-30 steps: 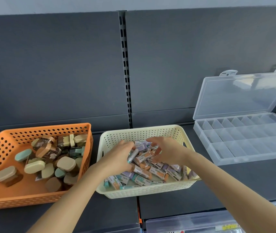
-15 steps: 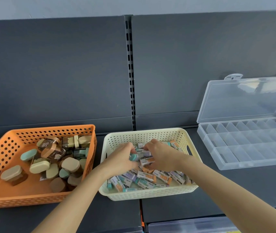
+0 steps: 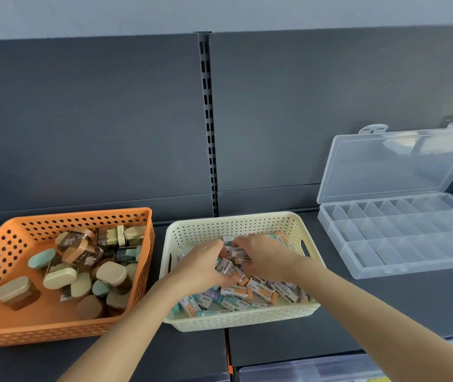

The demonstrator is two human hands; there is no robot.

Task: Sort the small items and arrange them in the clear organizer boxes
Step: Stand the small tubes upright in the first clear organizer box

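In the cream basket [image 3: 237, 319] at six o'clock, erasers [image 3: 236, 292] are held in the grip of left hand [image 3: 203, 267] and right hand [image 3: 266, 256].

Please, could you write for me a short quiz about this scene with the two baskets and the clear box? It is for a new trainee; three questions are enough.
1. True or false: the clear organizer box has its lid open.
2. Short answer: what lies in the orange basket?
3. Multiple choice: the left hand and the right hand are both in
A. the orange basket
B. the cream basket
C. the clear organizer box

Key
1. True.
2. Oval lidded containers.
3. B, among the small boxed items.
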